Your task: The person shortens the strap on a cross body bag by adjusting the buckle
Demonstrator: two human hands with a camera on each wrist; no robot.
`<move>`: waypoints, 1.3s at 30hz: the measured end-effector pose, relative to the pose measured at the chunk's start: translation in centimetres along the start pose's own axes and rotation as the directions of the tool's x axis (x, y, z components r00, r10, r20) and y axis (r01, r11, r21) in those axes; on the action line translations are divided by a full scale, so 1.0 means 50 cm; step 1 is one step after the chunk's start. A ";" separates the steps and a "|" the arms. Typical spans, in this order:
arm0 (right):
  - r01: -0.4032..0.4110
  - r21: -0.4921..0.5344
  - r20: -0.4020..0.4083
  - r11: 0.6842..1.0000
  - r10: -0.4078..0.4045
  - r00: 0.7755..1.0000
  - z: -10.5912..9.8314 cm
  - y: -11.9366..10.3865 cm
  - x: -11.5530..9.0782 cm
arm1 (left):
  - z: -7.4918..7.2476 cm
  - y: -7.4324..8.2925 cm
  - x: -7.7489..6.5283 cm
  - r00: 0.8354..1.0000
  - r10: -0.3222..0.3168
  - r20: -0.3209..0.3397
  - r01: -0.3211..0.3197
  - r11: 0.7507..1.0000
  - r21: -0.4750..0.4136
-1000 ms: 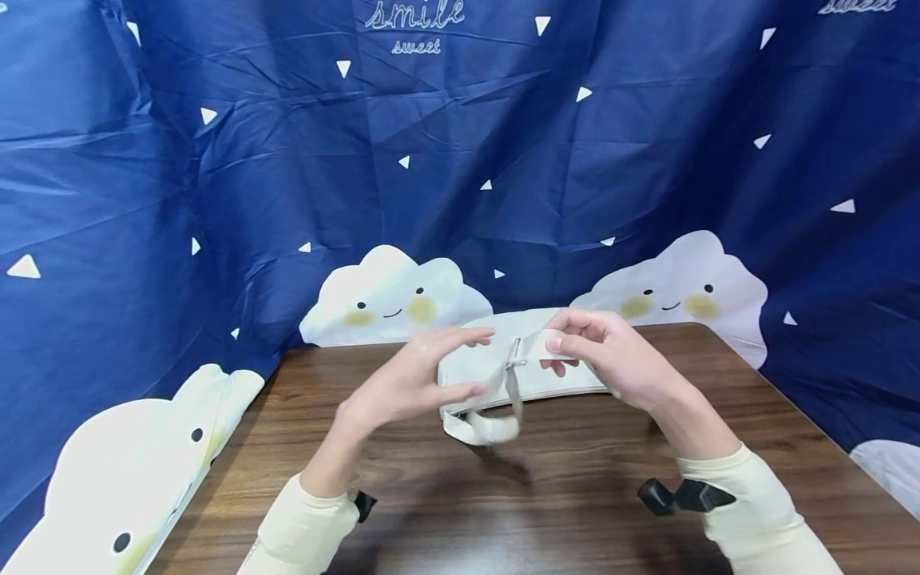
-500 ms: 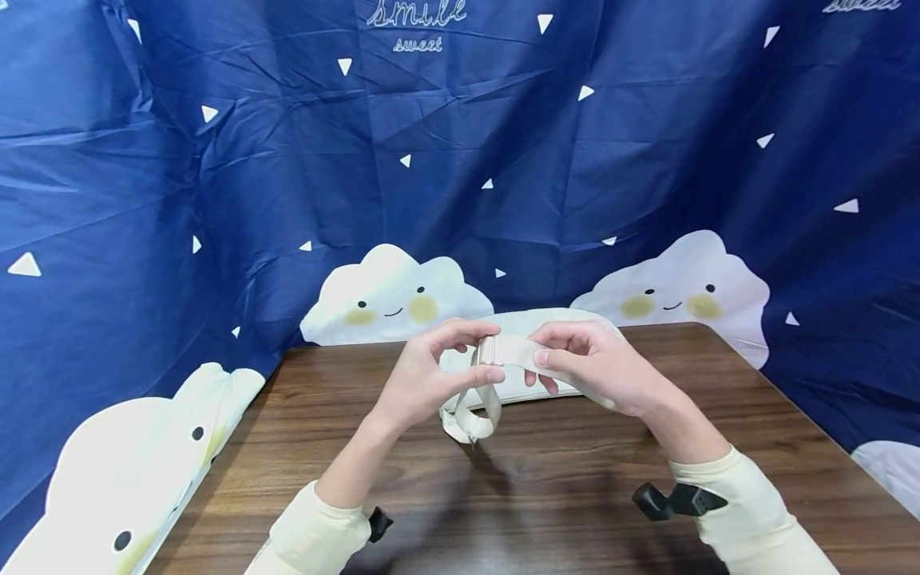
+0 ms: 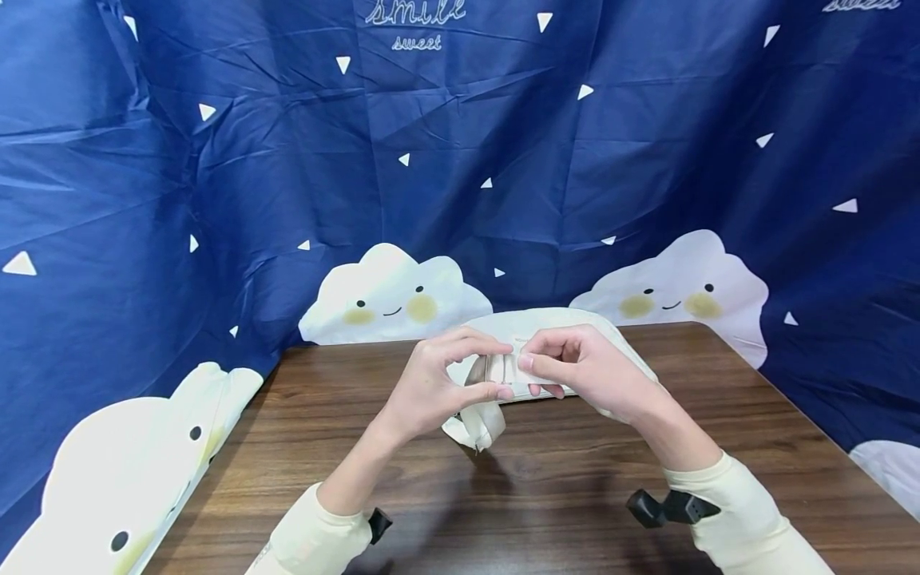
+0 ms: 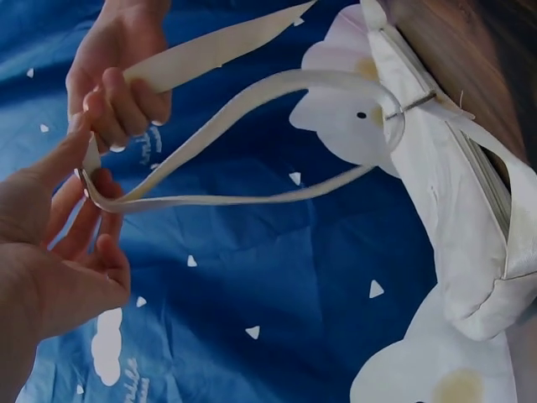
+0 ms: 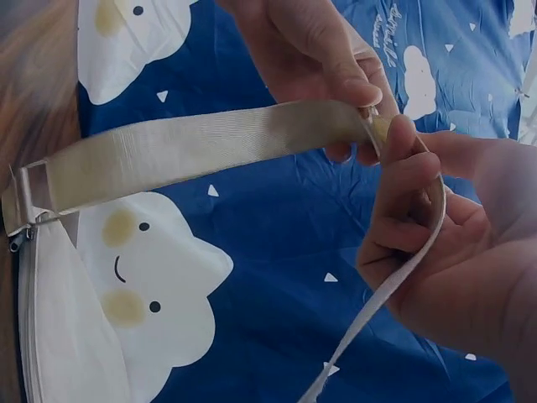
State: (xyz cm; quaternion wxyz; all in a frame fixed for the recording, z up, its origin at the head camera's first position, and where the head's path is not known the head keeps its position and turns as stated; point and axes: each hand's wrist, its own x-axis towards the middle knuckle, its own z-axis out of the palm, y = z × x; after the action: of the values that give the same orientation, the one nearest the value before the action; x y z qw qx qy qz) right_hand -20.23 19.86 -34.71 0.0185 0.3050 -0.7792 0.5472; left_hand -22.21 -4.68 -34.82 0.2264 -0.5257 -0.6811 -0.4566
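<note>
1. Head view: A brown wood-grain table (image 3: 323,415) fills the lower part, its far right corner rounded and soft shadows lying below the hands. Creased blue fabric (image 3: 460,120) hangs behind and to the left, scattered with small white triangles and lettered "smile" and "sweet" near the top. White clouds (image 3: 395,303) with faces and yellow cheeks are printed along its lower part. A white bag (image 3: 546,319) rests at the table's far edge, partly hidden by the hands. Above the table, the left hand (image 3: 438,379) pinches a metal buckle (image 3: 496,369) between thumb and fingers; the right hand (image 3: 589,367) pinches the pale strap (image 3: 483,423) just beside it. Black devices (image 3: 676,507) sit on both cream sleeves (image 3: 309,531).

2. Left wrist view: The blue fabric forms most of the background, with clouds and triangles behind the strap. A strip of table shows at the upper right, next to the bag and its zipper (image 4: 491,180). The strap loops from a metal ring (image 4: 409,102) on the bag to the buckle in the left fingers.

3. Right wrist view: Table shows only along the left edge, somewhat blurred. A smiling cloud lies behind the strap, whose tail runs downward from the right hand's curled fingers.
</note>
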 end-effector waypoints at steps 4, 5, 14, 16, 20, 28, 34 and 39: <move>0.002 -0.044 -0.010 0.999 -0.002 1.000 -0.001 -0.004 -0.003 | -0.003 0.026 0.008 0.999 -0.039 0.004 0.039 0.999 0.012; -0.002 -0.049 -0.016 0.999 0.001 1.000 0.000 -0.004 -0.003 | -0.003 0.027 0.008 0.999 -0.046 0.004 0.046 0.999 0.020; -0.050 -0.072 -0.066 0.996 0.045 0.997 0.005 -0.008 -0.002 | 0.011 -0.033 -0.014 0.997 -0.062 -0.049 0.063 0.998 0.015; -0.045 -0.066 -0.076 0.997 0.040 0.996 0.008 -0.008 -0.001 | 0.010 -0.024 -0.011 0.997 -0.057 -0.056 0.058 0.998 0.015; -0.025 -0.051 -0.095 0.998 0.020 0.995 0.012 -0.006 0.000 | 0.007 0.004 0.000 0.997 -0.048 -0.061 0.048 0.999 0.002; 0.001 -0.048 -0.093 0.999 -0.006 0.996 0.016 0.003 0.001 | 0.012 0.005 0.000 0.997 -0.056 -0.052 0.055 0.998 -0.012; -0.027 -0.079 -0.098 0.997 0.019 0.995 0.018 -0.002 0.000 | 0.023 -0.035 -0.013 0.997 -0.058 -0.046 0.058 0.998 0.018; -0.060 -0.145 -0.144 0.988 0.038 0.989 0.023 -0.010 0.000 | 0.029 -0.042 -0.017 0.992 -0.104 -0.065 0.106 0.994 0.031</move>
State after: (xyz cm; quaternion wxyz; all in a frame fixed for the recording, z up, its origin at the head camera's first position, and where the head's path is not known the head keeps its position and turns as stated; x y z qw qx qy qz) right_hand -19.62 18.75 -34.75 0.0827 0.2441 -0.8220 0.5078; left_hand -23.61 -3.91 -36.97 0.2324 -0.4704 -0.7081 -0.4725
